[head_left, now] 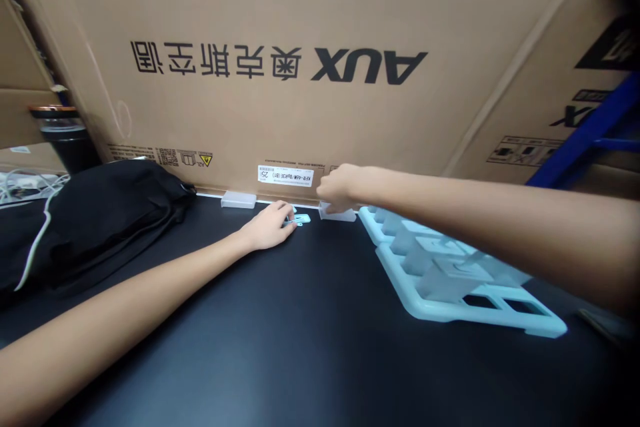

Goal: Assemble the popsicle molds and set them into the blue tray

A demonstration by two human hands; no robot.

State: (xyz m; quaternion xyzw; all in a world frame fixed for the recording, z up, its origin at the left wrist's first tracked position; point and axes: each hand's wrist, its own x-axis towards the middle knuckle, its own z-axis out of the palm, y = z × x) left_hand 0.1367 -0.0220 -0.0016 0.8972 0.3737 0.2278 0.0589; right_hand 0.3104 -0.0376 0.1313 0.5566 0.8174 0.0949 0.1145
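Observation:
My left hand [270, 225] rests low over the black table, its fingers bent around a small flat light-blue plastic piece [303, 219]. To the right, my right hand [336, 187] is closed, its fingertips pointing down at a shallow translucent white box [338, 215]. What those fingertips hold, if anything, is hidden. A similar translucent box [239, 200] stands left of my left hand, against the back edge. Beneath my right forearm sits a light-blue plastic rack [440, 310] with square openings, several of them filled with translucent containers [447, 278].
A big cardboard carton [225, 120] with upside-down print walls off the back of the black tabletop [280, 333]. On the left lie a black cloth bag [115, 203], a white cable [37, 240] and a dark cup [67, 137]. A blue metal frame [585, 133] stands at right.

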